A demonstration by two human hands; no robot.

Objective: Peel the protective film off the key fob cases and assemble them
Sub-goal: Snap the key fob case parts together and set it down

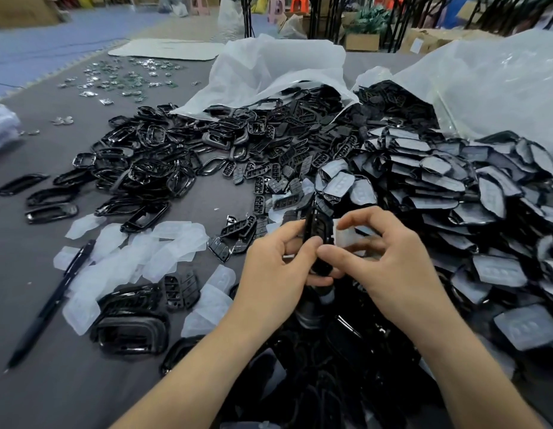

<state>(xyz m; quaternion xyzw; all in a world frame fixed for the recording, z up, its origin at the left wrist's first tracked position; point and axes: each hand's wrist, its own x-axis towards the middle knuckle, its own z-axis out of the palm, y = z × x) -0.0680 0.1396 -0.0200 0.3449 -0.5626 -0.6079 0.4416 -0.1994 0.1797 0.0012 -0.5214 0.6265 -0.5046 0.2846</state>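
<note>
Left hand (278, 267) grasping black key fob case (318, 232); right hand (393, 267) just beside case, grip pinching translucent film (346, 237).

Left hand (275, 267): case (318, 232); right hand (389, 267): film (346, 238)

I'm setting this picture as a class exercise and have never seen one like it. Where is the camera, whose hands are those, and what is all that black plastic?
No machine: a person wears one camera on the head, looking down at their hands. The left hand grips a black key fob case; the right hand pinches its whitish protective film. On the grey surface lie black frames, a heap of film-covered cases on the right, peeled films and a pen on the left.
</note>
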